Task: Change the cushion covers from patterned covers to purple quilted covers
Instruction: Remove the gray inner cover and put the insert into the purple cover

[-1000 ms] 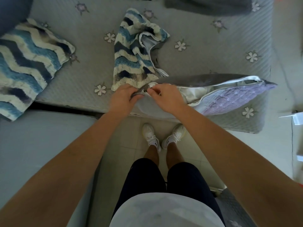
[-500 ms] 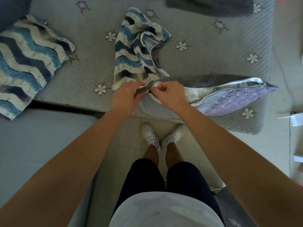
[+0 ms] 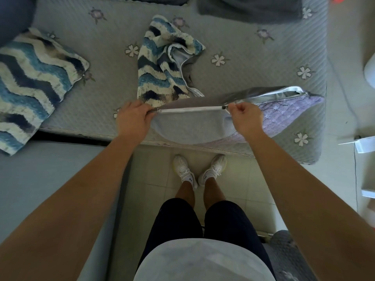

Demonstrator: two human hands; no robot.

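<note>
**Zip Partly Closed on Purple Cover, Open Stretch Lies to the Right**

The purple quilted cover (image 3: 284, 118) is laid along the near edge of the grey flowered mat (image 3: 263, 63), with a cushion seemingly filling it. Its zip (image 3: 190, 109) is stretched between the two hands. The end of the zip is pinched by the left hand (image 3: 133, 118), fingers curled over the fabric edge. The zip pull (image 3: 224, 107) is held between thumb and forefinger of the right hand (image 3: 246, 118), the other fingers being folded in.

The coming move is judged to turn on one relation. The zip's long axis runs left to right across the view, rising slightly toward the right. The teeth are seen closed between the hands, while the gaping, silvery-lined mouth of the cover lies beyond the right hand, toward the far right corner. The right hand is therefore nearer the work, and a pull straight along that axis, away from the anchoring left hand, is probably called for.

An emptied patterned cover (image 3: 160, 76) is left crumpled just behind the zip. A patterned cushion (image 3: 34, 82), not yet changed, is seen well apart at the left.

No brand or label can be read. A small dark mark is carried on each sock (image 3: 189, 179), too small to be made out.
</note>
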